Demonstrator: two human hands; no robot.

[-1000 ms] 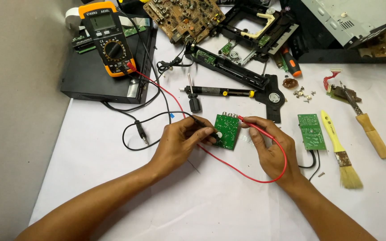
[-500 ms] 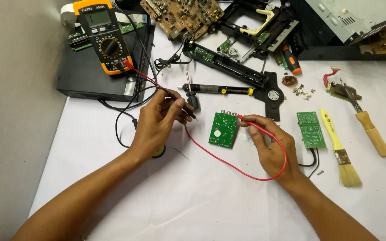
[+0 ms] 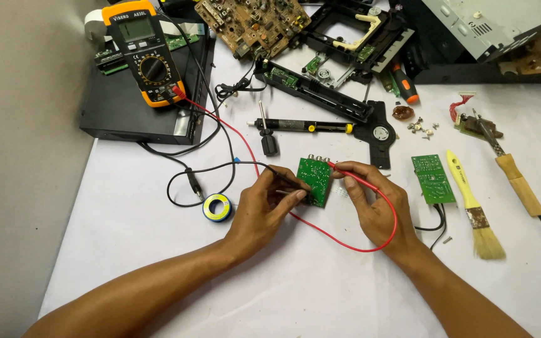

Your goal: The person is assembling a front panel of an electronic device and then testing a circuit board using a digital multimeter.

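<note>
while the small green board (image 3: 315, 180) lies flat on the white table (image 3: 283, 294) between both hands, the left hand (image 3: 264, 209) pinches the black probe (image 3: 286, 178) onto its lower edge. the right hand (image 3: 370, 206) pinches the red probe (image 3: 352, 175) at its top edge. a probe tip could slide and touch two metal spots, because nothing else holds the board down.

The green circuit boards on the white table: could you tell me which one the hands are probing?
The small green board between both hands, touched by the black probe and red probe. The other green board lies untouched beside the yellow brush.
</note>
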